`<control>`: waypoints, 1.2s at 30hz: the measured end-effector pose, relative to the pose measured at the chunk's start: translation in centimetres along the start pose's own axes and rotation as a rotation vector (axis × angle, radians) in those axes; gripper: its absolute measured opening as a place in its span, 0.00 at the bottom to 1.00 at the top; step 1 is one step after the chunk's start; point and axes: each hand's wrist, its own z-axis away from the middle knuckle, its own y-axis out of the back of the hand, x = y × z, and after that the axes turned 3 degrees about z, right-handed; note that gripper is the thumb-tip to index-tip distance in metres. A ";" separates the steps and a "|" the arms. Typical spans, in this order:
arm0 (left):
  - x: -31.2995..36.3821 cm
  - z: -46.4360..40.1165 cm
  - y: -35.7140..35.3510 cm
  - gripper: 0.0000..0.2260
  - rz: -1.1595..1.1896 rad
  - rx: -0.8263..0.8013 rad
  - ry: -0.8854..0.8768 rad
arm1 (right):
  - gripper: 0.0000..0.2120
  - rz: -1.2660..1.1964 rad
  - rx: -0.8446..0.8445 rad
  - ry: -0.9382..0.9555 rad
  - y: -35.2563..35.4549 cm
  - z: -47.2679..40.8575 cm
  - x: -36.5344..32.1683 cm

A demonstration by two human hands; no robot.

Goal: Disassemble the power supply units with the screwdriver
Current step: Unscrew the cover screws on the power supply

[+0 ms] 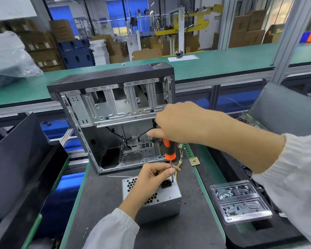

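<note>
Standing upright on a grey power supply unit (156, 203), the orange-and-black screwdriver (169, 151) had its tip planted at the unit's far right top corner, just beside the black power socket. The right hand (181, 123) was clenched around the top of the handle from above. The left hand (151, 178) rested on the unit's top face, with its thumb and fingers pinching the metal shaft low down. The unit sat on the dark mat in the middle of the counter (210, 169), closer to the near edge. Behind it, toward the far edge, stood an opened computer case (111, 105). Beyond the counter's right edge lay a clear plastic tray (241, 200) with 2 compartments holding small screws.
</note>
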 end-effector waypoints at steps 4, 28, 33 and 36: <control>0.1 0.0 0.1 0.09 -0.006 -0.040 -0.001 | 0.07 -0.139 -0.217 0.232 1.0 0.2 1.2; 0.2 0.0 -0.1 0.10 -0.065 -0.060 -0.002 | 0.31 -0.190 -0.273 0.043 2.0 0.7 1.9; -0.1 -0.1 -0.1 0.10 -0.051 -0.077 0.006 | 0.22 -0.074 -0.199 0.081 0.7 0.0 1.5; -0.1 -0.1 -0.1 0.08 -0.045 -0.105 0.001 | 0.06 -0.210 -0.332 0.250 1.7 0.2 2.2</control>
